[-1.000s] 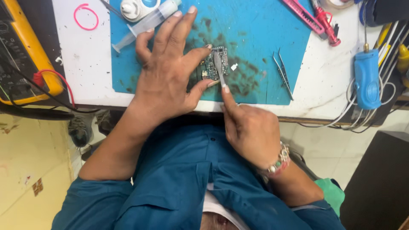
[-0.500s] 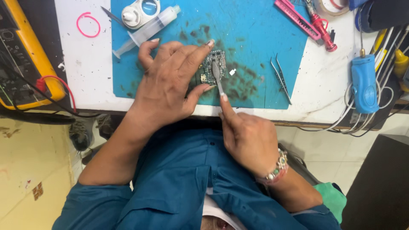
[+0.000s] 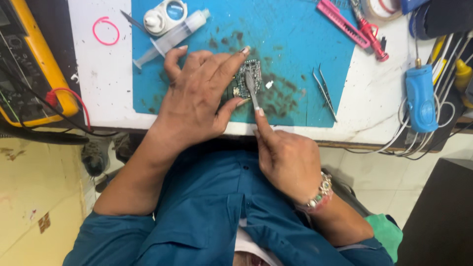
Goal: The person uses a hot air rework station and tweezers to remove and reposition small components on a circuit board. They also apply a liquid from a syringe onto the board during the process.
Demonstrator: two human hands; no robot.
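Note:
A small green circuit board (image 3: 245, 80) lies on a stained blue work mat (image 3: 290, 34). My left hand (image 3: 197, 96) lies flat over it, fingers and thumb pinning the board's left side. My right hand (image 3: 283, 155) grips a slim grey tool (image 3: 252, 88), index finger along its shaft, with its tip resting on the board.
Metal tweezers (image 3: 325, 91) lie right of the board. A syringe (image 3: 170, 38) and a white round container (image 3: 165, 16) sit at the mat's top left. A yellow multimeter (image 3: 34, 64) stands far left, a blue handheld tool (image 3: 420, 96) far right, a pink tool (image 3: 342, 22) and red cutters (image 3: 368, 32) top right.
My left hand has curled slightly, its fingers drawn closer over the board. The right hand's tool stays on the board with little shift.

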